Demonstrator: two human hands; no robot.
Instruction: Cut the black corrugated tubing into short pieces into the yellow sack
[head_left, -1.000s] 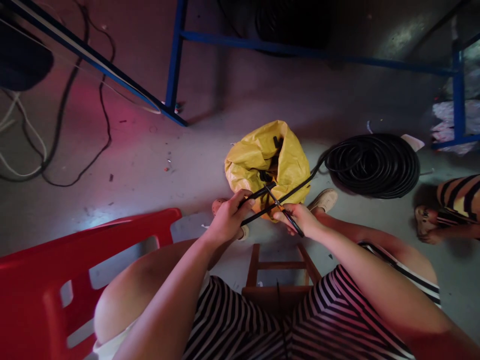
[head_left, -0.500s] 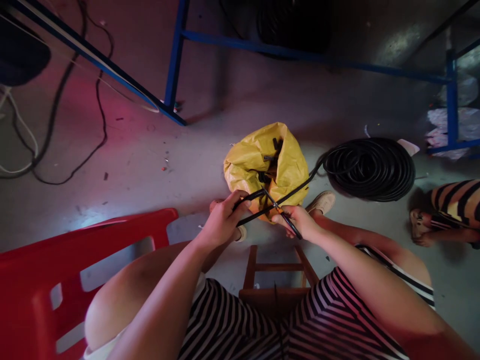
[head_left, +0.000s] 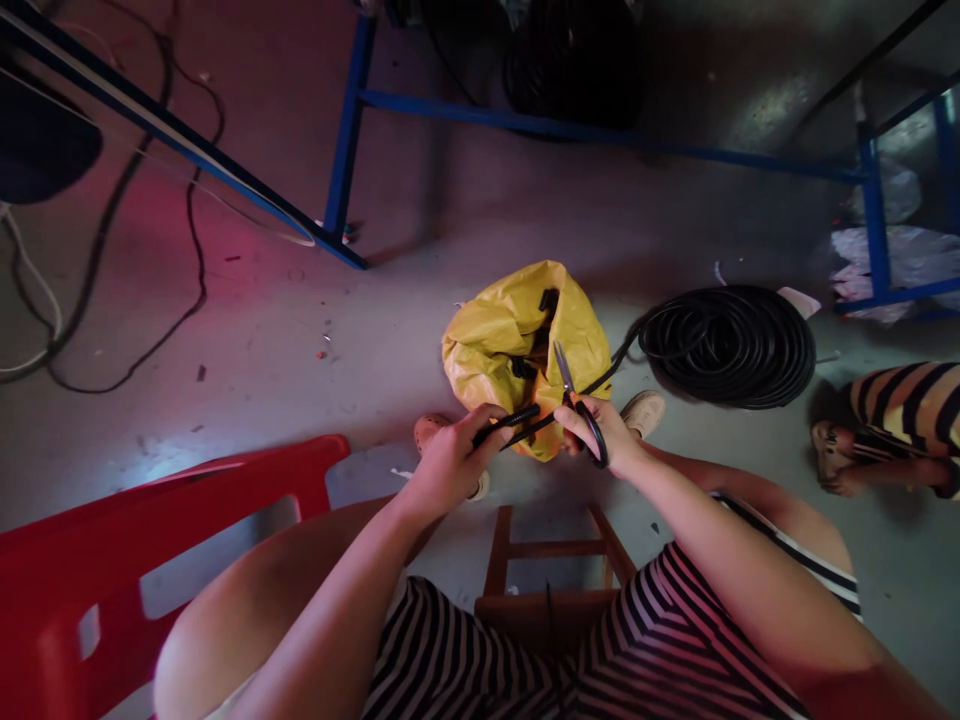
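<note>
Head view: a short end of thin, black, ribbed flexible tubing [head_left: 517,417] sticks out of the left hand [head_left: 454,455], over the near side of a crumpled, yellow woven-plastic bag [head_left: 487,330]. The left hand is clamped on this piece, fingers closed around it. Beside it a second black strand runs from the same hand past the right hand [head_left: 600,425] to a large, round, black coil of tubing [head_left: 727,350] on the grey floor [head_left: 375,330]; whether the two join inside the grip cannot be told. The right hand is closed about a pair of black-and-orange-handled metal scissors [head_left: 568,382], whose blades stand almost together, pointing up over the bag and away from the short end. Dark pieces lie in the bag's mouth.

The step in hand appears to be handling tubing between cuts: nothing is visibly between the blades. Any further cut would call for the strand to be held steady and the blades opened around it, clear of the left fingers.

Farther out stand a brown wooden stool [head_left: 551,549], a red plastic chair [head_left: 172,500] and a blue metal frame [head_left: 525,115]. At the right edge crouches another person in striped clothing [head_left: 907,410].
</note>
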